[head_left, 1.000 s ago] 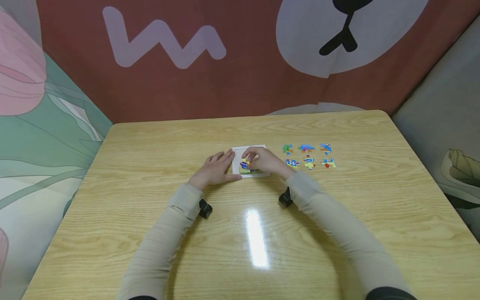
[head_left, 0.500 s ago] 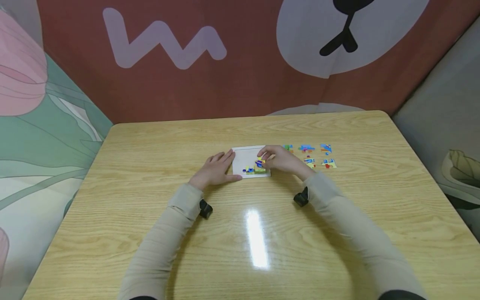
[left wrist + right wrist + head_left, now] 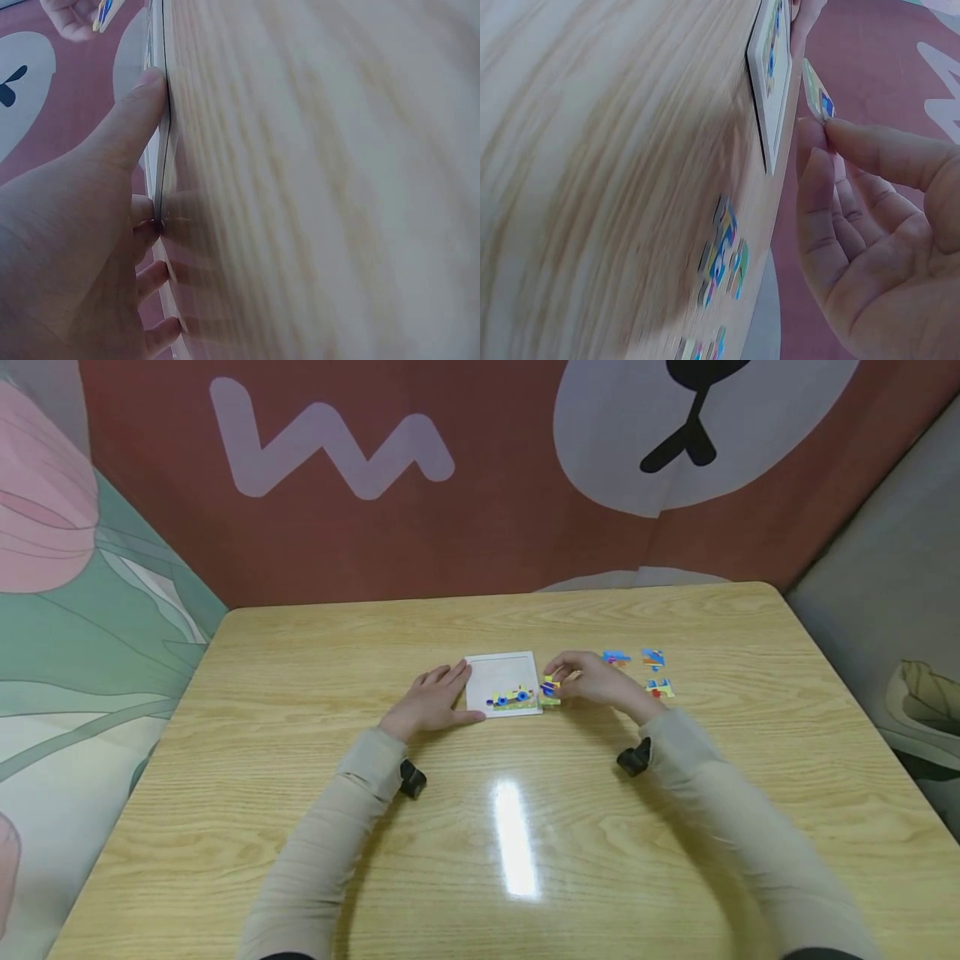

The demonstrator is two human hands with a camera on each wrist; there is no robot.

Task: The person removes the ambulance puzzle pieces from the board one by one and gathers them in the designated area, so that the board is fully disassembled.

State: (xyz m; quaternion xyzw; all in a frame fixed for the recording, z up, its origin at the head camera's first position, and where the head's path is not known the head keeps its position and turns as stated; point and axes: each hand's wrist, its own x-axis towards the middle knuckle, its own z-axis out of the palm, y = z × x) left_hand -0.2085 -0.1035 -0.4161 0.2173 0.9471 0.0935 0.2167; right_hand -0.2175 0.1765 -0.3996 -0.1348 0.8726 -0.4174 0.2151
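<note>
My right hand (image 3: 600, 683) pinches a jigsaw piece (image 3: 550, 687) between thumb and fingertips at the right edge of a white puzzle tray (image 3: 498, 670). In the right wrist view the pinched piece (image 3: 817, 90) is tilted and raised off the table, blue, yellow and green on its face. Along the tray's lower edge lie joined pieces (image 3: 512, 698) picturing a yellow vehicle with blue wheels. My left hand (image 3: 433, 699) rests at the tray's left side, fingers spread at its edge and thumb (image 3: 127, 120) along the front corner.
To the right on the wooden table (image 3: 480, 827) lie loose jigsaw pieces, among them a blue one (image 3: 653, 658) and a yellow one (image 3: 660, 687). My right hand and forearm hide others, which show in the right wrist view as a pair of pieces (image 3: 721, 244). A patterned wall covering (image 3: 480, 543) stands behind.
My right hand has moved right with the pinched piece, from over the tray's middle to its right edge, uncovering the joined pieces. The left hand has stayed put.
</note>
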